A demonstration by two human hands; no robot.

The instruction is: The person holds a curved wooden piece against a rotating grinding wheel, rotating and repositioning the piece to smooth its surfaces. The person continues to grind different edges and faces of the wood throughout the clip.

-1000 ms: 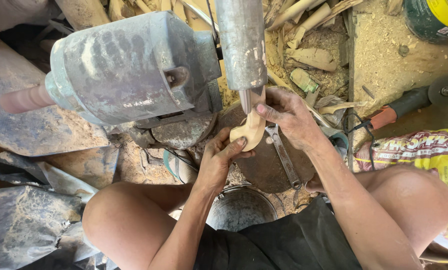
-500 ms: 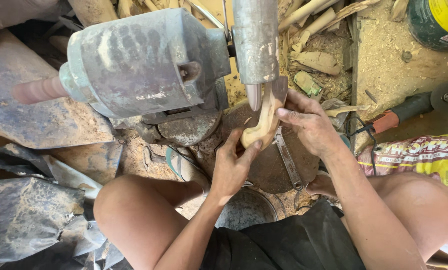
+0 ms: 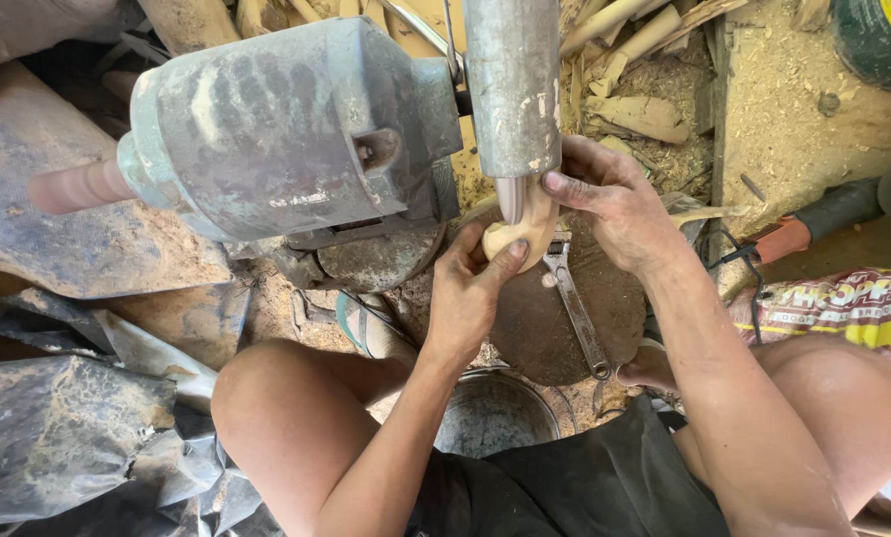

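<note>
A small pale carved wooden piece is pressed against the lower edge of a grey grinding wheel housing. My left hand grips the piece from below, fingers curled round its rounded end. My right hand holds its upper end from the right, thumb by the wheel. The wheel is driven by a large grey-green motor with a reddish shaft stub at its left.
An adjustable spanner lies on a round dark wooden block. A metal bucket sits between my knees. An angle grinder with an orange grip lies right, beside a printed sack. Wood offcuts and sawdust lie behind.
The wooden piece has been turned against the wheel, and both hands shifted with it, my left hand now closer under the wheel. The view has drifted slightly.
</note>
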